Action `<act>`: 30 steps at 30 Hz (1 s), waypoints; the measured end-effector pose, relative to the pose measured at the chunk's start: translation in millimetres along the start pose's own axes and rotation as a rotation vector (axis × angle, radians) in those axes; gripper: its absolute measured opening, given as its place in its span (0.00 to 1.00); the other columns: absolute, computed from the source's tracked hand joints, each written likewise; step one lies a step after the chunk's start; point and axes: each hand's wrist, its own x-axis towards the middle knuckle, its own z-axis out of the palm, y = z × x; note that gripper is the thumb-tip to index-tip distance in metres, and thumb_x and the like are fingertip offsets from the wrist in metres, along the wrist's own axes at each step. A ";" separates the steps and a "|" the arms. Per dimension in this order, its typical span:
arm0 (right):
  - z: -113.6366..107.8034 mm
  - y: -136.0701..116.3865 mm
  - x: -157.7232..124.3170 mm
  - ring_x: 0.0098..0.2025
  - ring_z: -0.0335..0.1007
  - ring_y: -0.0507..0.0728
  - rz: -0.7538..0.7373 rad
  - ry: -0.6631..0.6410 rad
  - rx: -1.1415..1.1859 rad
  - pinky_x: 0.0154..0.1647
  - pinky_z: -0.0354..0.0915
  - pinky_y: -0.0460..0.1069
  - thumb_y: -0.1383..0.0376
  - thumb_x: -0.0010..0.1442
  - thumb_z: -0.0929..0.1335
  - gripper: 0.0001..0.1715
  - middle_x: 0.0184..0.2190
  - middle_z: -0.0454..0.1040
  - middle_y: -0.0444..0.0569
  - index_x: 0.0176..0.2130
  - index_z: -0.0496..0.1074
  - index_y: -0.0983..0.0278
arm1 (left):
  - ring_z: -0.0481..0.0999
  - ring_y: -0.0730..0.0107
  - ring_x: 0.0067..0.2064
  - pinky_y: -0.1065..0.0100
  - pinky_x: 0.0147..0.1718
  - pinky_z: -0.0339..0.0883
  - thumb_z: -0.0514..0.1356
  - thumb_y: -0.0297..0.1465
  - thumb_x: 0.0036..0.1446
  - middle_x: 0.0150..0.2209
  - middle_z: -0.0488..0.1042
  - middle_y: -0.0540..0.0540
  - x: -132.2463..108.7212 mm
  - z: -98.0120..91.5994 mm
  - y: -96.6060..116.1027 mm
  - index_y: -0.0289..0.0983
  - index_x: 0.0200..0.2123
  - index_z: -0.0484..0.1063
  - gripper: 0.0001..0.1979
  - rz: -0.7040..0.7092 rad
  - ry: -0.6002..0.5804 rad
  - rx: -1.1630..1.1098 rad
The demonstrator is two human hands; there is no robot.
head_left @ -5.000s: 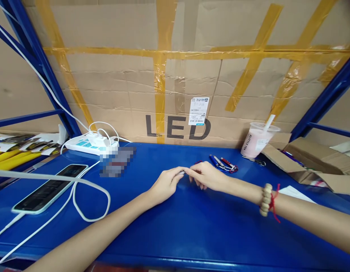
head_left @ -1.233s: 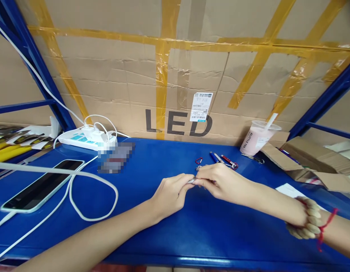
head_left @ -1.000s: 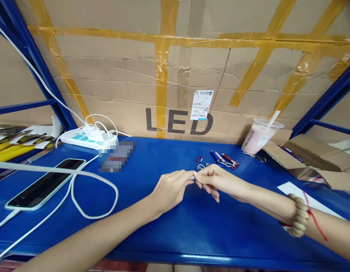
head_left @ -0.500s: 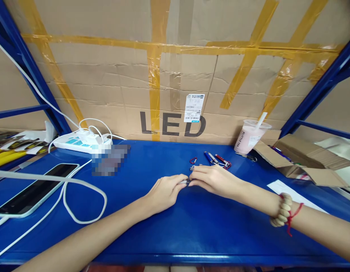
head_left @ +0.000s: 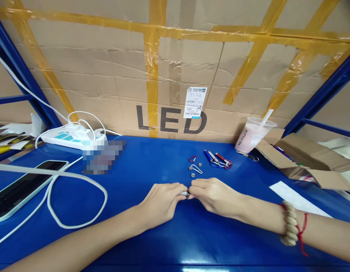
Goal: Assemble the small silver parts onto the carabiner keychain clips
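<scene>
Above the blue tabletop, my left hand [head_left: 161, 202] is closed around a small silver tube [head_left: 185, 193], most of which its fingers hide. My right hand [head_left: 217, 196] pinches at the dark end of that tube, fingertips almost meeting those of the left. Just beyond my hands lie a silver carabiner [head_left: 196, 169], several tiny metal pieces [head_left: 193, 175] and a red carabiner [head_left: 192, 159]. Farther right rest a blue pen-shaped light [head_left: 208, 155], a silver one [head_left: 213, 156] and a red one [head_left: 221, 158], with clips at their near ends.
A tilted pink drink cup [head_left: 252, 136] stands at the back right, beside an open cardboard box [head_left: 299, 151]. White paper [head_left: 299, 198] lies near my right forearm. On the left are a power strip [head_left: 64, 139], a phone [head_left: 24, 185] and a looped white cable [head_left: 105, 196]. A large carton [head_left: 121, 87] backs the table.
Both hands, still joined at the tube, have come slightly nearer to me. The silver carabiner and tiny metal pieces, mostly covered before, now show. The camera view has shifted a little.
</scene>
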 end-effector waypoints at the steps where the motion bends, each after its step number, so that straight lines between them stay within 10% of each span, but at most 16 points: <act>1: 3.5 -1.0 -0.3 0.24 0.59 0.51 0.039 0.015 0.064 0.24 0.55 0.45 0.73 0.61 0.55 0.16 0.22 0.66 0.47 0.26 0.65 0.65 | 0.71 0.70 0.30 0.72 0.27 0.57 0.46 0.28 0.62 0.30 0.72 0.49 -0.3 0.1 -0.8 0.38 0.33 0.66 0.11 0.011 0.005 0.031; 15: 4.6 -7.4 18.3 0.16 0.52 0.44 0.735 -0.137 1.598 0.15 0.54 0.41 0.47 0.48 0.68 0.27 0.15 0.55 0.37 0.21 0.59 0.66 | 0.73 0.70 0.33 0.73 0.30 0.62 0.45 0.28 0.63 0.32 0.74 0.48 3.2 -3.4 -13.5 0.37 0.41 0.67 0.12 0.084 0.081 0.133; 25: -21.4 18.8 9.6 0.17 0.59 0.48 0.600 0.076 0.688 0.19 0.58 0.45 0.47 0.59 0.56 0.26 0.17 0.63 0.42 0.22 0.61 0.64 | 0.74 0.71 0.39 0.72 0.38 0.65 0.47 0.33 0.62 0.38 0.74 0.50 13.5 -12.7 -20.6 0.41 0.42 0.64 0.09 -0.157 0.135 -0.051; 30: -31.8 42.0 -10.5 0.17 0.61 0.49 0.724 -0.213 0.324 0.22 0.57 0.46 0.52 0.58 0.61 0.26 0.17 0.69 0.45 0.18 0.67 0.65 | 0.74 0.71 0.36 0.72 0.36 0.64 0.46 0.35 0.62 0.35 0.73 0.49 17.8 -14.4 -32.6 0.40 0.40 0.62 0.09 -0.204 0.252 -0.042</act>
